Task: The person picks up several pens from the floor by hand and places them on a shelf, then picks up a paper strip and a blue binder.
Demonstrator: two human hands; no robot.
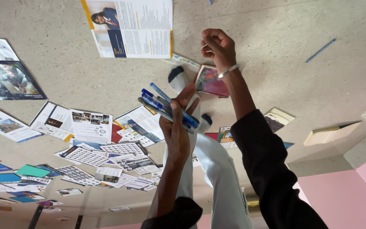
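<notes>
My left hand (pixel 175 129) is shut on a bundle of several blue pens (pixel 166 108), which stick out to the upper left. My right hand (pixel 217 46), with a metal bangle at the wrist, is stretched further out over the floor. Its fingers are curled into a fist and nothing shows in it. Just below that wrist lies a small colourful book (pixel 212 81). My legs in light trousers (pixel 217 169) stretch out under both arms and end in a white sock with a dark toe (pixel 178 78).
Several leaflets and printed sheets (pixel 92 127) are scattered over the speckled floor at left. An open brochure (pixel 130 27) lies at the top. A single blue pen (pixel 320 51) lies at the right, with a cream book (pixel 329 135) by the pink wall (pixel 352 195).
</notes>
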